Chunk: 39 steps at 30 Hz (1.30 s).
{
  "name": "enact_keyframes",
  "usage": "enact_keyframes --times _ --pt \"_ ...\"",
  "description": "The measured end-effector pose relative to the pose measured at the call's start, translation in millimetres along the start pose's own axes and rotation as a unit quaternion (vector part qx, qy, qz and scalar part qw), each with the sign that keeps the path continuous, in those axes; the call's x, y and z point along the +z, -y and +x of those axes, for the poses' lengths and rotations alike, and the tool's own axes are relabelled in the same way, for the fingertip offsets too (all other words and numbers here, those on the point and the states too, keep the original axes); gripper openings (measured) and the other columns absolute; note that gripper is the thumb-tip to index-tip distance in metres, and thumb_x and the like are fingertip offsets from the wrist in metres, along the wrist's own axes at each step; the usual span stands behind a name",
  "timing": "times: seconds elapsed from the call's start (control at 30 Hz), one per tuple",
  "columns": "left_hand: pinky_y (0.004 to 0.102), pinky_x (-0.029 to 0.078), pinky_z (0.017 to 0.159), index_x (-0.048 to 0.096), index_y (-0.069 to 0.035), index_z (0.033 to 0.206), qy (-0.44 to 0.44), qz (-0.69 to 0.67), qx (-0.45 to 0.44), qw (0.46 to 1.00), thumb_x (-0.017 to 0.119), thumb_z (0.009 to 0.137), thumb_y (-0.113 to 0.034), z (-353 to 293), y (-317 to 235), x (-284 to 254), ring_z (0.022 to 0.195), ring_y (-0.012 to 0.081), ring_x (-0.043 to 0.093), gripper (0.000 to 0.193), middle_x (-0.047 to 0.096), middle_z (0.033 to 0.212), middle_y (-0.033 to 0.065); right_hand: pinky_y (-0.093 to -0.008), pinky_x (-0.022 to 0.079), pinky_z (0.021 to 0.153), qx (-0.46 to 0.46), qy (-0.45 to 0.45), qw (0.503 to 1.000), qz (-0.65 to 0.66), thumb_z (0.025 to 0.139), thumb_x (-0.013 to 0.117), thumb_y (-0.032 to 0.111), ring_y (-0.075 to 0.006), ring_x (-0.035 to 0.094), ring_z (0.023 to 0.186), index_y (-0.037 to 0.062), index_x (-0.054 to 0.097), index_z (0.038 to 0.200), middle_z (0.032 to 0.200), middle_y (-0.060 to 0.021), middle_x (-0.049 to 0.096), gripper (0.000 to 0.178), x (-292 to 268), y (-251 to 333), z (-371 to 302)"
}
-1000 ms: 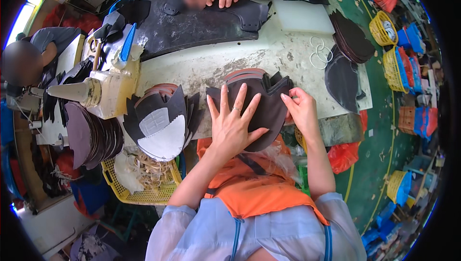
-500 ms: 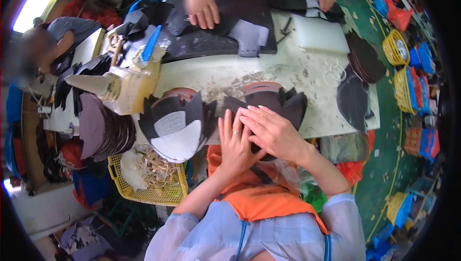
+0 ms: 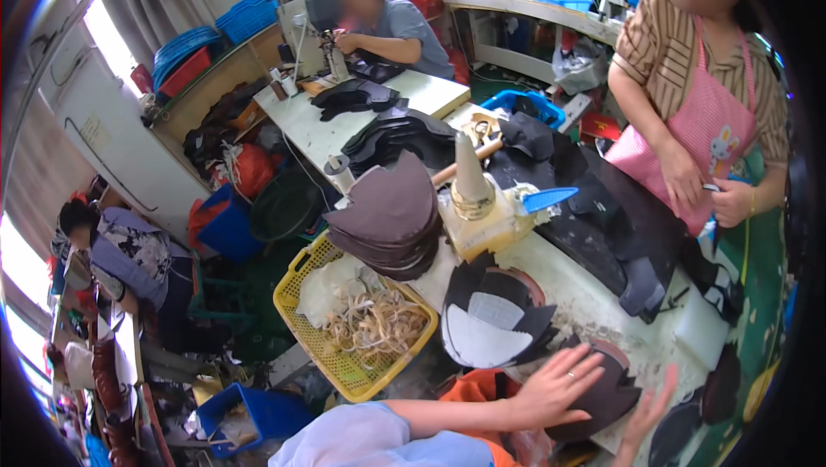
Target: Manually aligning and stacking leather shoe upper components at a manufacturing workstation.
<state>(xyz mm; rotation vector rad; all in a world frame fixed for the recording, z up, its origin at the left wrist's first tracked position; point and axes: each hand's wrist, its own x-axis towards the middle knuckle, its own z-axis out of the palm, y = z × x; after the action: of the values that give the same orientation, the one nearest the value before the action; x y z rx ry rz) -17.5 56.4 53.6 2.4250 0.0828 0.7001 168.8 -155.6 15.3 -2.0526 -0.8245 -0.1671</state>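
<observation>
My left hand [image 3: 561, 388], with a ring on one finger, is stretched out flat over the left side of a stack of dark cut pieces [image 3: 609, 394] at the table's near edge. On the right of that stack, my right hand [image 3: 651, 405] is raised with its fingers apart and nothing in them. Just beyond my left hand lies another stack of dark pieces, its top one bearing a white patch [image 3: 482, 338] and a grey patch. Behind it stands a yellowed, glue-crusted container [image 3: 483, 224] with a pale cone and a blue-handled tool [image 3: 551, 199].
Left of the container is a stack of purple-brown pieces [image 3: 387, 209]. A yellow basket [image 3: 288, 308] of scraps sits below it. Across the table a person in a pink apron [image 3: 667, 162] holds something small; another person works at a sewing machine [image 3: 320, 50]. A white block [image 3: 701, 327] lies at right.
The view has swung to the left. My hands, close together over the dark stack before, are now apart. The person in the apron has lifted their hands off the black pieces.
</observation>
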Motion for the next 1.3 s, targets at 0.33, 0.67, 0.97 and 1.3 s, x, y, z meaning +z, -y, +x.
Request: enact_keyframes --times 0.33,0.67,0.97,1.3 --pt "0.0644 0.008 0.116 0.041 -0.008 0.147 0.187 -0.029 0.025 0.982 0.072 0.072 -0.056 26 21 35 0.147 0.0458 0.015 0.094 0.027 0.156 0.0215 -0.0504 0.032 0.113 0.47 -0.038 0.67 0.573 0.103 0.045 0.033 -0.0324 0.041 0.13 0.0058 0.041 0.14 0.143 -0.0126 0.042 0.046 -17 33 -83" --pt "0.0635 0.008 0.116 0.039 -0.011 0.149 0.085 -0.052 0.042 0.994 0.066 0.08 -0.056 12 35 45 0.148 0.0422 0.016 0.087 0.024 0.159 0.017 -0.0486 0.037 0.11 0.134 0.191 0.972 -0.021 0.097 0.061 0.028 -0.0367 0.036 0.135 0.0084 0.033 0.15 0.152 -0.0222 0.029 0.063 13 -8 -113" --pt "0.0423 0.022 0.118 0.03 -0.004 0.15 -0.205 -0.523 -0.26 0.785 0.074 0.086 -0.02 29 8 61 0.146 0.0284 0.026 0.079 0.035 0.153 0.0184 -0.0452 0.044 0.102 0.266 -0.082 0.908 0.314 0.089 0.067 0.006 -0.0306 0.048 0.125 0.0028 0.03 0.147 0.143 -0.0176 0.043 0.069 14 79 -65" --pt "0.0266 0.049 0.089 0.051 -0.001 0.127 -0.074 -0.549 -0.317 0.77 0.079 0.082 -0.011 45 4 51 0.101 0.0095 0.058 0.054 0.063 0.112 0.0033 -0.0421 0.053 0.091 0.202 -0.319 0.874 0.304 0.09 0.071 0.017 -0.032 0.058 0.112 -0.0056 0.044 0.135 0.132 -0.0223 0.054 0.057 28 88 -13"
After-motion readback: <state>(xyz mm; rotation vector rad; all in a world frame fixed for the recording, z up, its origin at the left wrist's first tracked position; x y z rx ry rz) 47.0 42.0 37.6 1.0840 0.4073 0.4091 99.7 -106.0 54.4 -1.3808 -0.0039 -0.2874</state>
